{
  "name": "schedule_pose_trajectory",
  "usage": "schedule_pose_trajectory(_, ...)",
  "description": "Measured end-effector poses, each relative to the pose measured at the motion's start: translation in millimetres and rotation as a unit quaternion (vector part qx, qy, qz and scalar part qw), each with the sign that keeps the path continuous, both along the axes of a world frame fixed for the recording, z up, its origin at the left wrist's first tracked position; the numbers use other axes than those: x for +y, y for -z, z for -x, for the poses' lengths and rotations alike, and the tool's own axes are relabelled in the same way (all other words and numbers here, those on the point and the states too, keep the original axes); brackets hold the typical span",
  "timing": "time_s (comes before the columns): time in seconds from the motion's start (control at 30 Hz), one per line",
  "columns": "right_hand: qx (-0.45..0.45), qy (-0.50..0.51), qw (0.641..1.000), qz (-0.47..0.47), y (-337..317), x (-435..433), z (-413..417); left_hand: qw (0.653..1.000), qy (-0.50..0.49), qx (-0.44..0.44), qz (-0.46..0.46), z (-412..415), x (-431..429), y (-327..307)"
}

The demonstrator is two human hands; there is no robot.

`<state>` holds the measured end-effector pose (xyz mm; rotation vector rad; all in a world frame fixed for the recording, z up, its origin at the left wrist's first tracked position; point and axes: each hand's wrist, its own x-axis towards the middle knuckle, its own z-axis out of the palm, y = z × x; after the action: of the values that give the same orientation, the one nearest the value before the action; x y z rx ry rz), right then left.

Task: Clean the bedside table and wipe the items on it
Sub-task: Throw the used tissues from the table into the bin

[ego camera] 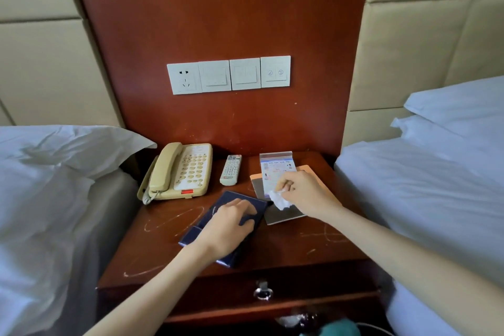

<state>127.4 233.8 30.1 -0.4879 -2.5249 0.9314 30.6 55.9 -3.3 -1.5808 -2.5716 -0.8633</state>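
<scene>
At the left of the frame, just below centre, the cream corded desk telephone (181, 170) sits at the back left corner of the scratched reddish-brown wooden bedside table (152, 248), close to the wall panel, so its curly cord stays tucked at its near left corner and the front of the top is left free for wiping. Just right of it lies the slim white remote control (231, 169), parallel to the phone and apart from it, out of your way for now. Lower and nearer centre, your left hand (229, 229) lies flat, fingers spread and open, pressed on the dark navy rectangular folder (207, 226); you grasp nothing here, and the palm seems to be there to pin the folder so it does not slide. The folder lies askew, its far corner touching the grey card. Right of centre, your right hand (302, 192) is closed in a pinch on a crumpled white tissue (278, 199), held low over the clear acrylic stand with a printed blue and white leaflet (275, 172), which stands tilted back on a flat grey card with a pale border (283, 214). The tissue hangs at the leaflet's lower edge, so you look to be wiping its face. White scratches or smears mark the tabletop in the lower middle of the frame.
</scene>
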Motion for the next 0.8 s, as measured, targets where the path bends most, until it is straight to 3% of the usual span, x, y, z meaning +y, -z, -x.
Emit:
schedule_pose_trajectory(0.33, -0.073, 0.002, 0.997, 0.006, 15, 16, -124, 0.993, 0.111, -0.019, -0.043, -91, 37, -4)
schedule_pose_trajectory(0.57, -0.190, 0.013, 0.982, 0.016, 60, 24, -187, 0.977, 0.194, -0.086, 0.013, -142, 52, 22)
schedule_pose_trajectory(0.8, -0.295, -0.002, 0.955, -0.005, 112, 22, -223, 0.959, 0.197, -0.169, 0.115, -164, 63, 62)
